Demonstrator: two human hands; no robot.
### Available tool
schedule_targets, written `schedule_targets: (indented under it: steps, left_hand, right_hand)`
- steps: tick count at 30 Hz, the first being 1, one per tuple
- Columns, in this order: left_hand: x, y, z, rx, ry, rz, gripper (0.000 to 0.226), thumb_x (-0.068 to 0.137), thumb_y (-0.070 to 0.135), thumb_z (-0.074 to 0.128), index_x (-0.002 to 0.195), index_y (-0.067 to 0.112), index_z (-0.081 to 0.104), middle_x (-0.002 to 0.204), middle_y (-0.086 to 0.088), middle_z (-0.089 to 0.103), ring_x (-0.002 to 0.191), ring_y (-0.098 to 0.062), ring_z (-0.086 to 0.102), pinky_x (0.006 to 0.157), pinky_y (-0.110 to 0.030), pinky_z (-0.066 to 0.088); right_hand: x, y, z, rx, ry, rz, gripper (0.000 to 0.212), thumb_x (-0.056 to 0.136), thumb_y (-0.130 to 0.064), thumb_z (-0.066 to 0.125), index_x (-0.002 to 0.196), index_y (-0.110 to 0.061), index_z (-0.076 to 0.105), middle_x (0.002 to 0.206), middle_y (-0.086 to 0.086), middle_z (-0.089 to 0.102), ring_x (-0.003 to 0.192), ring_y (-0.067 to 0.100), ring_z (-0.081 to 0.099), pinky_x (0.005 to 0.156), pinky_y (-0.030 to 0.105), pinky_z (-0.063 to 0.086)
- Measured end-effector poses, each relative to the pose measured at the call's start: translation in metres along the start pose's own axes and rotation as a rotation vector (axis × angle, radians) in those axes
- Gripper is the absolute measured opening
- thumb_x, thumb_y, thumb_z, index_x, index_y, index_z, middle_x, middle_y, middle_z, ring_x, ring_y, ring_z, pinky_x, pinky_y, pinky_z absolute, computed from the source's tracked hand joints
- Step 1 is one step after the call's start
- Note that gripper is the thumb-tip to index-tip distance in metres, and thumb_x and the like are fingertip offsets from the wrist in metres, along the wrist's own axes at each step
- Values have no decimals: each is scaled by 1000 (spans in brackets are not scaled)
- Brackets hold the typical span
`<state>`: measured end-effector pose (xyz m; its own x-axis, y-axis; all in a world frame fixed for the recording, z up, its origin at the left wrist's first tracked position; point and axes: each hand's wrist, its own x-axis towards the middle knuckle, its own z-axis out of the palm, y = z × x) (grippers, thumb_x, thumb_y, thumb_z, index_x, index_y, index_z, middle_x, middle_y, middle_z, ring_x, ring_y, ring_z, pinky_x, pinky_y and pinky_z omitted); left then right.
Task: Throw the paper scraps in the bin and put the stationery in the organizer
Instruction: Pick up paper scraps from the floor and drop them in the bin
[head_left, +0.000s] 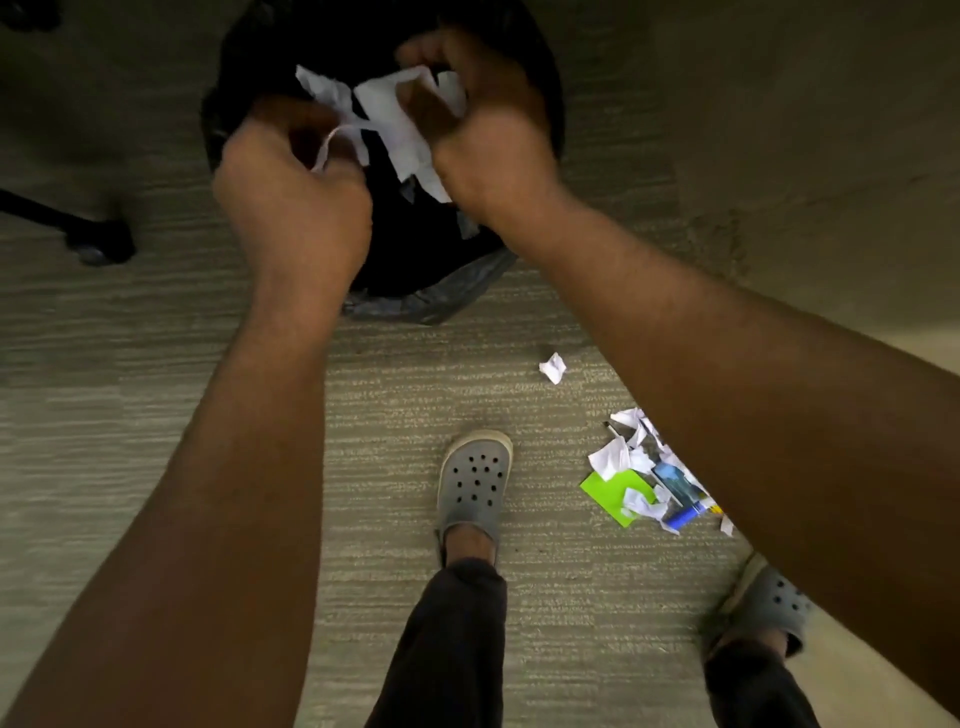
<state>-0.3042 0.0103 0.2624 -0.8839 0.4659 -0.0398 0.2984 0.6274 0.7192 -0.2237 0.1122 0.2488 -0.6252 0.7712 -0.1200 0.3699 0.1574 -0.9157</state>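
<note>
**Scraps held over the bin**

Both hands hang above the round black-lined waste bin (426, 291). The left hand (291, 208) pinches a thin torn white paper strip (337, 136), and the right hand (488, 140) clutches a bunch of crumpled white paper scraps (400, 124). This looks like the dropping step; next the fingers need to loosen so the paper falls inside. Near the bin, on the carpet, lie one stray white scrap (552, 368) and a heap of scraps, a green card (605, 491) and a blue pen-like item (685, 515), awaiting sorting.

Both hands, left hand (291, 208) and right hand (483, 135), hold white paper scraps (389, 119) over a black bin (441, 291), upper centre; more scraps (623, 457) lie on carpet, lower right
</note>
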Motion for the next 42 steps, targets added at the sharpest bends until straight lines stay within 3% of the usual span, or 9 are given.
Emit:
schedule_targets:
  steps: [4, 7, 11, 17, 20, 24, 31, 35, 42]
  left_hand:
    - [21, -19, 9, 244, -281, 13, 43, 93, 26, 56, 136, 22, 49, 133, 1, 56, 122, -13, 52, 86, -6, 33]
    - [20, -23, 11, 315, -279, 57, 49, 93, 24, 53, 141, 25, 44, 141, 1, 51, 129, -14, 47, 82, 1, 25]
    - [0, -19, 13, 223, -241, 145, 47, 90, 18, 53, 137, 21, 51, 131, 4, 60, 113, 0, 53, 80, 9, 29]
    - [-82, -13, 41, -138, 1, 348, 20, 96, 13, 52, 105, 4, 66, 93, -4, 69, 82, -8, 64, 73, -16, 49]
    - [-123, -27, 70, -97, -197, 381, 17, 95, 10, 53, 103, 2, 67, 95, -3, 65, 83, -7, 61, 76, -13, 47]
    - [-160, -62, 116, 82, -515, 306, 22, 94, 15, 54, 111, 7, 66, 106, -6, 66, 97, -20, 64, 84, -36, 52]
    - [-192, -129, 201, 588, -941, 323, 63, 83, 28, 67, 141, 24, 42, 147, -17, 33, 132, -38, 36, 101, -49, 44]
    - [-189, -154, 239, 707, -1013, 368, 69, 82, 29, 68, 144, 31, 37, 157, -16, 13, 139, -41, 23, 100, -51, 42]
    - [-192, -171, 266, 701, -913, 415, 31, 83, 9, 62, 114, 5, 64, 131, -22, 42, 118, -40, 44, 100, -41, 43]
  right_hand:
    - [16, 20, 12, -168, -141, 30, 34, 102, -27, 40, 133, -22, 51, 129, -1, 59, 105, 9, 56, 69, 9, 41]
    - [17, 26, 4, -208, -102, -4, 35, 101, -22, 40, 133, -21, 53, 132, -2, 59, 116, 10, 56, 82, 11, 41]
    - [5, 34, -16, -137, 71, -174, 27, 95, -14, 47, 110, -3, 66, 108, 7, 70, 101, 18, 65, 86, 30, 49]
    - [-55, 98, -67, -297, 314, -62, 20, 92, -20, 52, 97, -9, 68, 88, 6, 69, 76, 16, 59, 66, 24, 39]
    - [-103, 160, -89, -445, 255, 103, 20, 93, -19, 51, 98, -7, 66, 92, 11, 68, 86, 28, 60, 77, 32, 41]
    - [-176, 239, -108, -605, 52, 342, 20, 91, -14, 52, 106, -6, 63, 106, 17, 64, 100, 38, 56, 88, 43, 43]
    - [-241, 319, -116, -705, -241, 588, 48, 85, -28, 63, 127, -11, 48, 130, 17, 46, 114, 39, 48, 91, 48, 46]
    - [-247, 348, -109, -822, -390, 445, 48, 88, -13, 52, 134, -15, 41, 132, 16, 44, 114, 38, 47, 82, 47, 48]
    - [-243, 376, -98, -1013, -422, 298, 39, 90, -18, 54, 128, -15, 45, 118, 13, 53, 108, 35, 50, 82, 45, 45]
